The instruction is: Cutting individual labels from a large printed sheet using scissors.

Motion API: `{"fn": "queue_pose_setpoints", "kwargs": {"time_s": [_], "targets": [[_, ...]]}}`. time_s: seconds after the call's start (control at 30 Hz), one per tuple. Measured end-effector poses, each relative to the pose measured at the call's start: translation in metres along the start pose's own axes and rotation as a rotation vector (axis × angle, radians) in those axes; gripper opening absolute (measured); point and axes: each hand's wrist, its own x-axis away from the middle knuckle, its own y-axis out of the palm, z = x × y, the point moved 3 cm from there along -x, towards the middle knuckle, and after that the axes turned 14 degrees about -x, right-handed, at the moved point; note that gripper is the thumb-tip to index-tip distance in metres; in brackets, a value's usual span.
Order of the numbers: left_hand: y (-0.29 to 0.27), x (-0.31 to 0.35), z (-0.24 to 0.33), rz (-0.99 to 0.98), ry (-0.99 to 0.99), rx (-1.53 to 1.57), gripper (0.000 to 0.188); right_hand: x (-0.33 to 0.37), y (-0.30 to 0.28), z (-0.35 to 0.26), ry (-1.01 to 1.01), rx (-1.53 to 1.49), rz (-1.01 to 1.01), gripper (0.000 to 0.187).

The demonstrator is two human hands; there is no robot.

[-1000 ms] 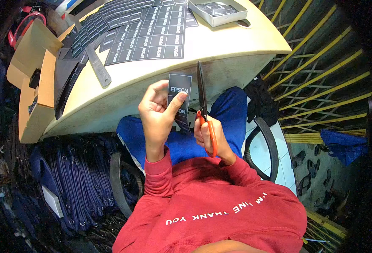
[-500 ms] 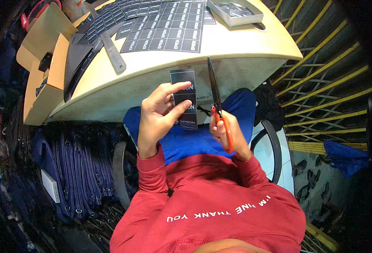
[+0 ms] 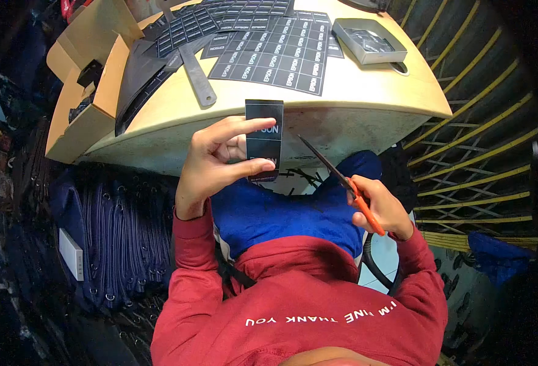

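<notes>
Black and thin, the strip of labels stands up between the thumb and fingers of your left hand. You pinch it near its low end, so most of it sticks up free where blades can get at it. Your right hand is curled tight round the orange handles of the scissors. The blades look almost shut and point up at the strip, but they sit just beside it and do not touch.

Past your hands, up ahead, is the round wooden table. On it lie big sheets of labels, a grey ruler above your left hand, and a small grey tray above your right. Cardboard boxes sit further off to the left. Nothing stands between the scissors and the strip.
</notes>
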Motion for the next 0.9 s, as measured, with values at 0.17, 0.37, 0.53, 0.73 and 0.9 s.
{"fn": "queue_pose_setpoints", "kwargs": {"time_s": [0.17, 0.37, 0.53, 0.73, 0.9], "targets": [[-0.01, 0.003, 0.007, -0.047, -0.05, 0.085, 0.054, -0.007, 0.004, 0.003, -0.088, 0.032, -0.078, 0.067], [-0.015, -0.005, 0.001, -0.116, 0.013, 0.033, 0.054, -0.019, 0.002, -0.013, -0.082, 0.021, -0.19, 0.074], [-0.013, -0.013, 0.001, -0.24, -0.016, 0.129, 0.056, -0.023, -0.006, -0.027, 0.03, -0.005, -0.261, 0.07], [-0.018, -0.013, -0.004, -0.345, -0.004, 0.081, 0.064, -0.028, -0.004, -0.037, 0.092, 0.051, -0.313, 0.061], [-0.013, -0.011, -0.003, -0.29, -0.031, 0.258, 0.054, -0.033, 0.002, -0.045, 0.062, 0.084, -0.317, 0.055]]}}
